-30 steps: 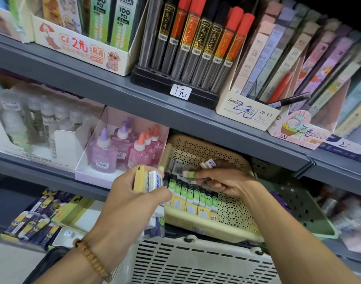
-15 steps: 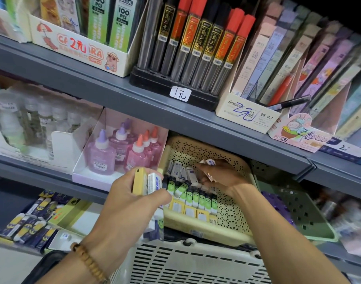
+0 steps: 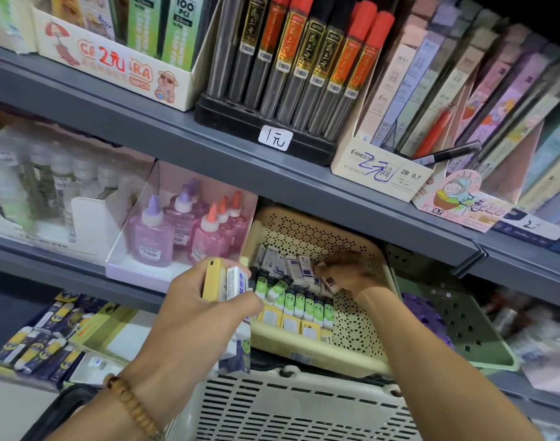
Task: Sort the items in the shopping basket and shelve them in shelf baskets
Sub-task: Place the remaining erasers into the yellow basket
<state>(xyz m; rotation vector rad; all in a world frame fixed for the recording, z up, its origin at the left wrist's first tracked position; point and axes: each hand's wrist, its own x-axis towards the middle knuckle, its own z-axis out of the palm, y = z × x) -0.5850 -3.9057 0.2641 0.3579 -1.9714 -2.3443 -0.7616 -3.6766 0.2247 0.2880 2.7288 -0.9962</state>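
Observation:
My left hand (image 3: 205, 316) grips a small stack of erasers (image 3: 224, 280), one yellow and one white with blue print, in front of the beige perforated shelf basket (image 3: 355, 332). That basket holds rows of erasers (image 3: 291, 300): white and purple at the back, green and black in the middle, yellow at the front. My right hand (image 3: 345, 272) reaches deep into the basket and its curled fingers pinch a white eraser (image 3: 329, 283) at the right end of the back row. The white slatted shopping basket (image 3: 291, 409) sits just below my arms.
A green perforated basket (image 3: 456, 329) with purple items stands right of the beige one. Pink and purple glue bottles (image 3: 183, 230) fill a box to the left. The grey shelf edge (image 3: 272, 173) overhangs the baskets. Boxed erasers (image 3: 40, 342) lie on the lower shelf.
My right hand has moved deeper into the beige basket, from the green row toward the back row of white erasers. My left hand kept its stack almost still.

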